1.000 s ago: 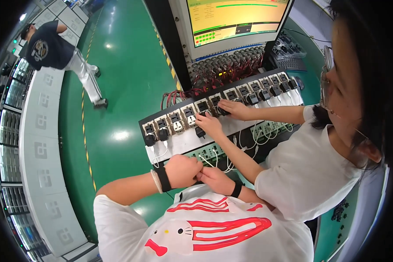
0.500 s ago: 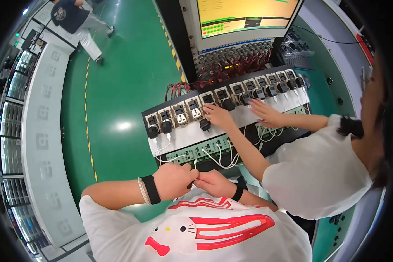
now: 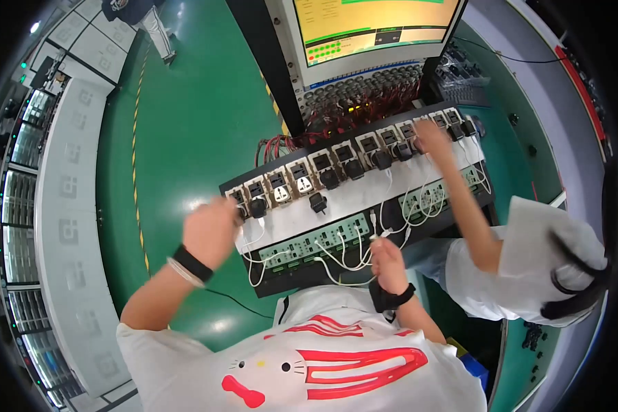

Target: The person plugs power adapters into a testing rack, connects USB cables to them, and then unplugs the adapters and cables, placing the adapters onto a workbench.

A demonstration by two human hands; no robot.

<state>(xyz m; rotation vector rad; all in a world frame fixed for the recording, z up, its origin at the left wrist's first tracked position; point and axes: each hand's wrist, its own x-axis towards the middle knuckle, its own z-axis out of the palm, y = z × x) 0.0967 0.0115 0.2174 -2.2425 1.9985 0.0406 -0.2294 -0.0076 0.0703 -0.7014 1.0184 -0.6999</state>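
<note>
My left hand (image 3: 215, 232), smeared by motion, is curled at the left end of the socket row. Its fingertips close on a black power adapter (image 3: 239, 213), mostly hidden by the hand, at the leftmost socket. My right hand (image 3: 390, 266) pinches a white cable (image 3: 375, 238) just in front of the green circuit board (image 3: 302, 244). Several black adapters sit along the socket strip (image 3: 271, 167), and one loose black adapter (image 3: 318, 202) lies on the white surface before it. Two sockets hold white plugs (image 3: 281, 195). White cables loop out from the boards.
A co-worker's hand (image 3: 432, 137) reaches the right part of the socket row from the right. Behind the strip stand red wiring (image 3: 364, 113) and a lit monitor (image 3: 378, 31). A second green board (image 3: 432, 199) is at right. Another person (image 3: 141, 17) is far left on the green floor.
My hands have parted from in front of my chest: the left went to the leftmost socket, the right towards the boards' cables. The co-worker's hand moved right. The far person moved away.
</note>
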